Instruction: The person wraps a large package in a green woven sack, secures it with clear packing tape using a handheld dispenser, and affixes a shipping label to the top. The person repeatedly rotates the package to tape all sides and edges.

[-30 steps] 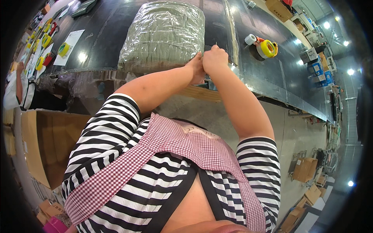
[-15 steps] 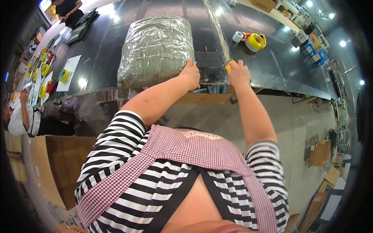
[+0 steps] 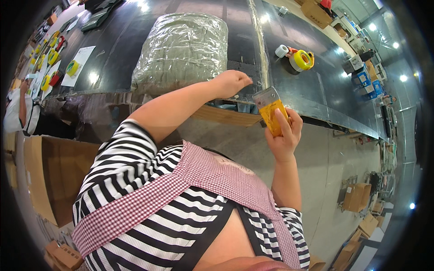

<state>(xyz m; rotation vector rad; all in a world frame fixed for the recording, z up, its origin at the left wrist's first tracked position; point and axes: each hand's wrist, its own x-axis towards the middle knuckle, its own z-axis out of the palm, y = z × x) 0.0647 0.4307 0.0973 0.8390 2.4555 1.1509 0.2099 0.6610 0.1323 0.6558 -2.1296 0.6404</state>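
A large bundle (image 3: 183, 49) of grey-green material, wrapped in shiny clear film, lies on the dark table. My left hand (image 3: 231, 84) is just off its right near corner, fingers curled together; whether anything small is pinched in them is hidden. My right hand (image 3: 285, 131) grips a flat yellow tool (image 3: 273, 116) with a grey, metal-looking end, like a scraper. That end points up and away, over the table's near edge and close to a pale strip (image 3: 260, 45) running across the tabletop.
Yellow tape in an orange dispenser (image 3: 300, 60) and a white roll (image 3: 281, 51) stand on the table (image 3: 325, 88) at right. Several tape rolls and paper (image 3: 77, 67) lie at left. A person (image 3: 20, 110) sits there. An open carton (image 3: 58, 180) stands on the floor.
My right hand has drawn back toward me, bringing the yellow tool and its grey end into full view. The left hand has come off the bundle's corner and moved right.
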